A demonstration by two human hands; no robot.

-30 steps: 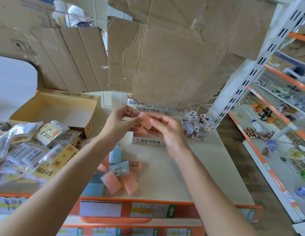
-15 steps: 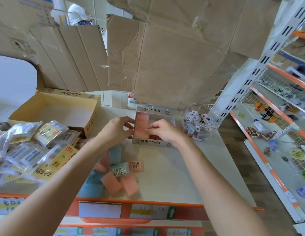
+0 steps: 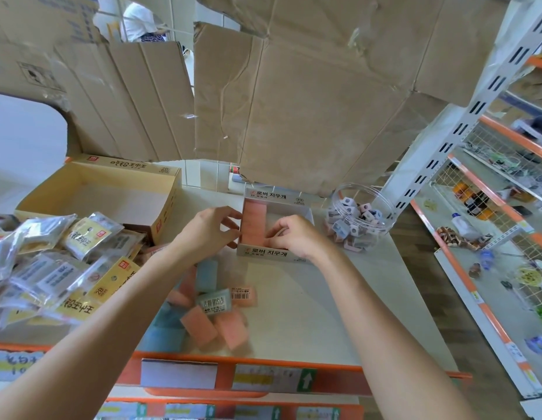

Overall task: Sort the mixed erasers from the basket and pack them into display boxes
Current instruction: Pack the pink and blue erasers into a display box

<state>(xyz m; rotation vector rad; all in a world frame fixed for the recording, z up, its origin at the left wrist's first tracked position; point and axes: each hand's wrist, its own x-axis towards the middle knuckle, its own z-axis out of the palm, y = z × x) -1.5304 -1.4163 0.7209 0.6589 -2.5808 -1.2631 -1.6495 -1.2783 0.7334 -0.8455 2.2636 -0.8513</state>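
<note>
A small white display box (image 3: 297,204) stands on the shelf top with a row of pink erasers (image 3: 254,223) packed along its left side. My left hand (image 3: 210,230) grips the box's left wall from outside. Inside the box, at the front, my right hand (image 3: 289,236) has its fingers curled next to the pink row; whether they pinch an eraser is hidden. Loose pink erasers (image 3: 231,328) and blue erasers (image 3: 205,275) lie in a heap nearer to me, some with barcode labels.
An open yellow carton (image 3: 160,221) stands at the back left, with a pile of bagged packets (image 3: 51,268) before it. A clear tub (image 3: 359,225) of small items sits right of the box. Cardboard sheets (image 3: 294,101) hang behind. Store shelving (image 3: 490,207) runs along the right.
Both hands came down from above the box, where they held a pink eraser between them. Now the left hand is at the box's wall and the right hand is inside it.
</note>
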